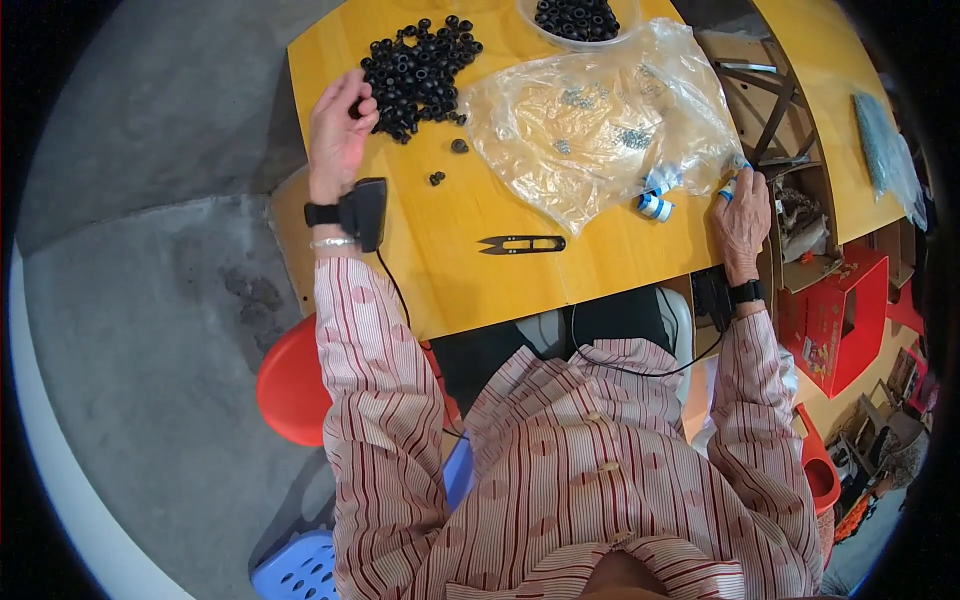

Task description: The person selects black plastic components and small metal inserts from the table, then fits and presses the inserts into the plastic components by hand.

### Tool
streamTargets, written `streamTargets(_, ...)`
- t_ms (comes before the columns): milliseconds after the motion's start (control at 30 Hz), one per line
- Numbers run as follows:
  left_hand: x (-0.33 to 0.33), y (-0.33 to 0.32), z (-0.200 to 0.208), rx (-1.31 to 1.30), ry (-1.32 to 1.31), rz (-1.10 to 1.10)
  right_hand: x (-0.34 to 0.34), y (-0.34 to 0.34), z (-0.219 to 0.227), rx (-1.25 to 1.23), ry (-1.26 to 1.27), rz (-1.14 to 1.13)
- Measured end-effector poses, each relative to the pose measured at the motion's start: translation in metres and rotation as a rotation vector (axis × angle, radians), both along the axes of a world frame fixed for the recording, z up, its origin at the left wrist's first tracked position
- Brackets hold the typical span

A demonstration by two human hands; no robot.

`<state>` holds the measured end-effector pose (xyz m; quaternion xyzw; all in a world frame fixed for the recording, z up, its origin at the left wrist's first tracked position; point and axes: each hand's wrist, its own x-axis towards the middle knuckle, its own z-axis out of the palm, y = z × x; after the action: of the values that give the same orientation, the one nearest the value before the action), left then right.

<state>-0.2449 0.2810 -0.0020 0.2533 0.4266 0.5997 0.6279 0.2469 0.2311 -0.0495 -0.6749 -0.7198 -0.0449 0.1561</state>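
Observation:
At the left edge of a pile of small black rounded parts (425,75), my left hand (338,130) has its fingers curled. A dark spot shows between finger and thumb, but whether a part is held is unclear. My right hand (743,222) rests at the table's right edge, its fingers closed on a blue-and-white strip (728,189). Another blue-and-white rolled piece (655,207) lies just left of it. Between my hands spreads a clear plastic bag (530,130) with small shiny metal bits on or in it. Black thread snips (522,245) lie in front of the bag.
A clear tub (578,42) of black parts stands at the back of the yellow table (450,290). Loose black parts (459,146) sit near the pile. To the right are a red box (835,320) and a second yellow surface with a plastic bag (880,150). Cables run from both wrists.

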Motion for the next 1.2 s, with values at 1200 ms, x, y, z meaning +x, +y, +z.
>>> streamTargets(1200,0.15,0.095,0.052,-0.166,-0.138,-0.293,0.004,0.0,-0.001,0.044,0.069,0.007)
